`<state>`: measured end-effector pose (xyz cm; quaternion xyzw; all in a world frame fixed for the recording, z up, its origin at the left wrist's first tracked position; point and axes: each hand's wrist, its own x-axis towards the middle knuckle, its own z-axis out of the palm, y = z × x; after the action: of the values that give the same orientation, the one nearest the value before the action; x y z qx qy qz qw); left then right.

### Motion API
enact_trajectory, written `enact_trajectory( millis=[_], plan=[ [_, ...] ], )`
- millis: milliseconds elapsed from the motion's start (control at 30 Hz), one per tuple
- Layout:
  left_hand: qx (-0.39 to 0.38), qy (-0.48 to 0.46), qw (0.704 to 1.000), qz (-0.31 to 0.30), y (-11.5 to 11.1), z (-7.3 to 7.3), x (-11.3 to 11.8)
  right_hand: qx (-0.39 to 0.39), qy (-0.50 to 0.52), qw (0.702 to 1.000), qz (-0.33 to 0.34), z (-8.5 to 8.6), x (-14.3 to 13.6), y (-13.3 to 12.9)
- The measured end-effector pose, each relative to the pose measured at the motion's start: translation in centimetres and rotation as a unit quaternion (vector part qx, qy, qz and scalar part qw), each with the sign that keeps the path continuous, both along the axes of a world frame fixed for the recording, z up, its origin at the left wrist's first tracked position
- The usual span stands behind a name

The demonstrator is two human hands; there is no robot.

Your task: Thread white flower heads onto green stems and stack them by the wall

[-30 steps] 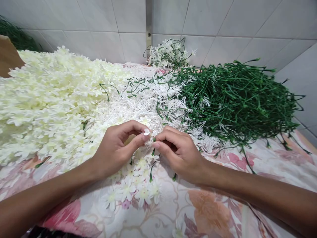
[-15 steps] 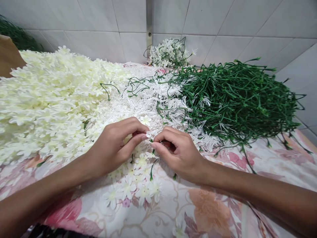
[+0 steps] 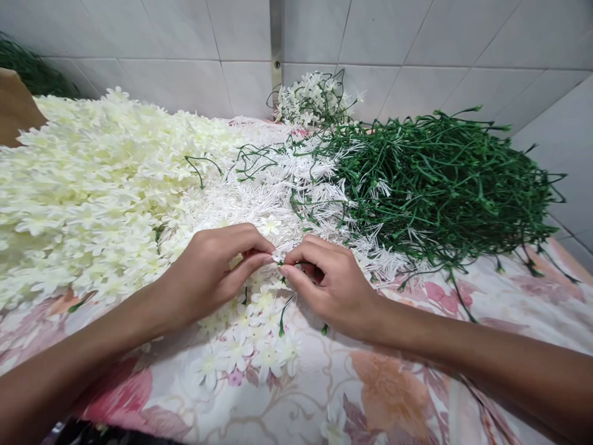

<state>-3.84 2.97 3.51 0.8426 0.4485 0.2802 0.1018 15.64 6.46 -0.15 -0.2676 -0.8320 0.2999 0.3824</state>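
Two bare hands meet at the middle of the scene, fingertips almost touching. The left hand [image 3: 217, 272] has its thumb and forefinger pinched on one small white flower piece [image 3: 278, 254]; the right hand [image 3: 338, 287] pinches one thin green stem [image 3: 280, 264] right against it. Both sit above one white, pink-and-orange flower-printed cloth [image 3: 296, 411].

Three large heaps, each too dense to count, spread beyond: cream-white, pointed-petalled artificial blossoms [image 3: 102, 185] on the left, fine white bristly strands [image 3: 241, 201] in the middle, and tangled dark green stems [image 3: 449, 185] on the right. Near the hands lies one small cluster of loose white blossoms [image 3: 238, 349], overlapping. At the far middle stands one bunch of white flowers with green stems [image 3: 312, 102]; at the far left, one brown sheet [image 3: 16, 108].
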Motion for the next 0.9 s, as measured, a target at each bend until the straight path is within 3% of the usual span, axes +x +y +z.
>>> enact_trajectory(
  millis=[200,567,900],
  plan=[
    [0.018,0.017,1.0,-0.006,-0.4,-0.5,0.3,0.01,-0.025,1.0,0.006,0.0,0.2,-0.2],
    [0.046,0.036,0.998,-0.029,-0.8,-0.4,0.4,0.102,-0.067,0.992,-0.006,-0.5,0.1,-0.5],
    [0.04,0.013,0.999,-0.01,-0.8,-1.3,1.1,0.066,-0.078,0.995,-0.003,-0.7,0.1,-0.5]
  ],
)
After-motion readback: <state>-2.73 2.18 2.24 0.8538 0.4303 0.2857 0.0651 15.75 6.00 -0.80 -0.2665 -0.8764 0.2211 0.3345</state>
